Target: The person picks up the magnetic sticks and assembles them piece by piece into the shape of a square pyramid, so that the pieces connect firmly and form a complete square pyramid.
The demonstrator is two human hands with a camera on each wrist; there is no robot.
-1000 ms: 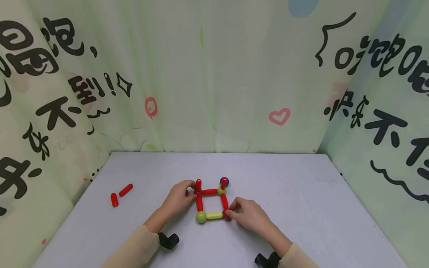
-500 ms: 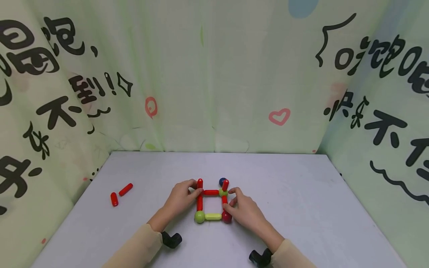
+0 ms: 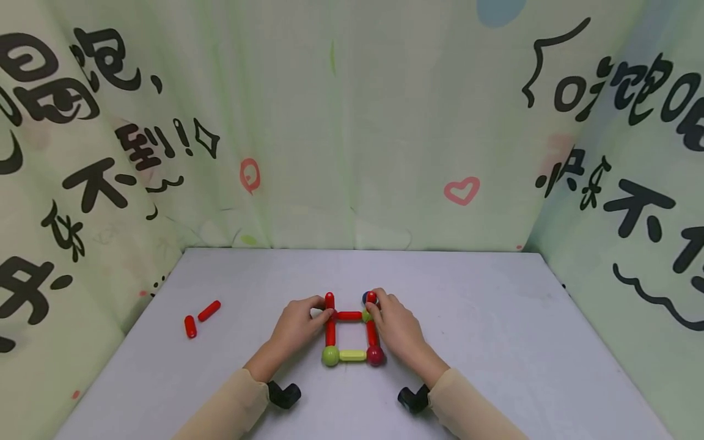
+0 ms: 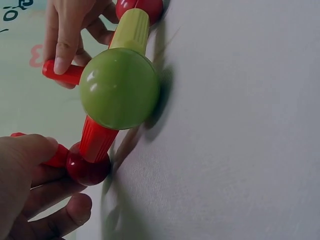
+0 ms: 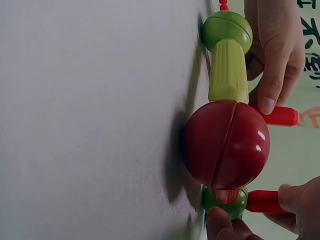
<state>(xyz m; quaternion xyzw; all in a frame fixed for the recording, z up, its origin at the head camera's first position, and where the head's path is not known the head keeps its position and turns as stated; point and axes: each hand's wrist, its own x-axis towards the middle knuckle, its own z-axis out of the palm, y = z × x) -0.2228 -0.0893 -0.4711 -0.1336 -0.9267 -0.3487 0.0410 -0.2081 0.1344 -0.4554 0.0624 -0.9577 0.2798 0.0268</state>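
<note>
A square frame of toy rods and balls lies on the table. Its near side is a yellow-green rod (image 3: pixel 352 355) between a green ball (image 3: pixel 330 355) and a dark red ball (image 3: pixel 376 355). Red rods form the other sides. My left hand (image 3: pixel 299 324) pinches an upright red rod (image 3: pixel 330 299) at the far-left corner, just above a red ball (image 4: pixel 89 167). At the far-right corner, my right hand (image 3: pixel 400 324) grips another upright red rod (image 5: pixel 262 201), standing on a green ball (image 5: pixel 225 204). One right fingertip touches beside that ball.
Two loose red rods (image 3: pixel 209 310) lie on the left of the white table (image 3: pixel 467 293). A blue ball (image 3: pixel 365 297) sits behind the far-right corner, partly hidden. Printed curtains (image 3: pixel 396 140) enclose the table's back and sides.
My right hand has moved away from the near-right red ball, up along the side to the far-right upright rod, which it now grips. The left hand stays at the far-left corner.
</note>
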